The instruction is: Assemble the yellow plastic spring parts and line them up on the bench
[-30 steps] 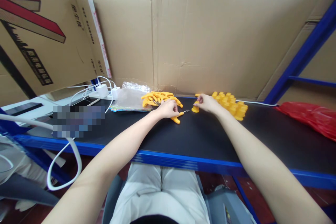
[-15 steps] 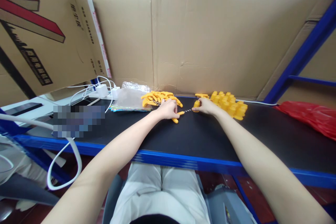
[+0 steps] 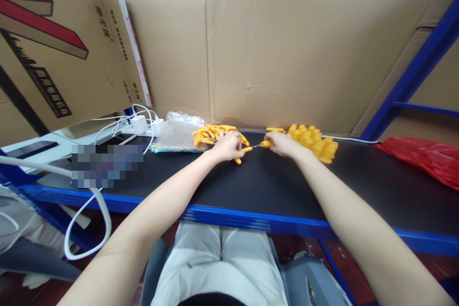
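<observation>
My left hand point(image 3: 228, 146) is closed around the yellow handle of a corkscrew point(image 3: 245, 149). Its metal spiral point(image 3: 256, 146) points right, across the gap between my hands. In my right hand point(image 3: 281, 144) is a small yellow sleeve-like piece point(image 3: 266, 144), pinched on its side with its end facing the spiral's tip. The tip is close to the sleeve; whether they touch I cannot tell. Behind my left hand lies a pile of yellow corkscrews point(image 3: 210, 133), partly covered by that hand. A cluster of yellow sleeves point(image 3: 311, 139) stands upright just right of my right hand.
Plastic bags point(image 3: 179, 136) lie left of the pile. White chargers and cables point(image 3: 139, 124) sit farther left. A red plastic bag point(image 3: 423, 160) lies at the right. Tall cardboard point(image 3: 279, 57) closes off the back of the black tabletop point(image 3: 251, 186), which has a blue front edge.
The sleeve in my right hand has tipped from upright to lying sideways, its end toward the spiral. My left hand and the corkscrew have shifted slightly up and right.
</observation>
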Action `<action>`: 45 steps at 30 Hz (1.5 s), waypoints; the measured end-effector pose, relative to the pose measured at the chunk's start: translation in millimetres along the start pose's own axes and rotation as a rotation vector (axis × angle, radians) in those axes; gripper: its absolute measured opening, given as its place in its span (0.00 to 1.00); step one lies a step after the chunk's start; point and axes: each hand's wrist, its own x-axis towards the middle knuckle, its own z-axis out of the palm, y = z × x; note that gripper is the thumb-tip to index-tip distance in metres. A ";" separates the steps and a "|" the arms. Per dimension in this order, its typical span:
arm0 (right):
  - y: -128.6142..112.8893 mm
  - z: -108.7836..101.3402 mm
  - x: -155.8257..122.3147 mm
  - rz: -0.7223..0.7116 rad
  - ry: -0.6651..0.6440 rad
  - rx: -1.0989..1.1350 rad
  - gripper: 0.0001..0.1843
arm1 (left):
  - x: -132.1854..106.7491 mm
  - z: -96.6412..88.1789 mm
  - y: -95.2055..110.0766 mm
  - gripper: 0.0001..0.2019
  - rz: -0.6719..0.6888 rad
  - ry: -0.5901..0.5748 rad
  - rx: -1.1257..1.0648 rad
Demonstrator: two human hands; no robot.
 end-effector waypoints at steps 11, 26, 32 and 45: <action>-14.1 6.3 6.3 -0.324 0.114 0.160 0.16 | 0.7 2.0 -4.9 0.07 0.050 0.050 0.053; -24.0 -1.6 -2.2 -0.353 0.103 0.080 0.19 | 1.4 1.4 -17.0 0.08 0.067 0.055 0.193; -22.8 0.5 -1.1 -0.369 0.100 0.275 0.19 | -1.5 0.8 -15.2 0.08 -0.046 0.080 0.123; -15.9 9.3 4.6 -0.363 0.114 0.375 0.17 | 2.9 10.2 -35.4 0.11 -0.028 0.138 -0.014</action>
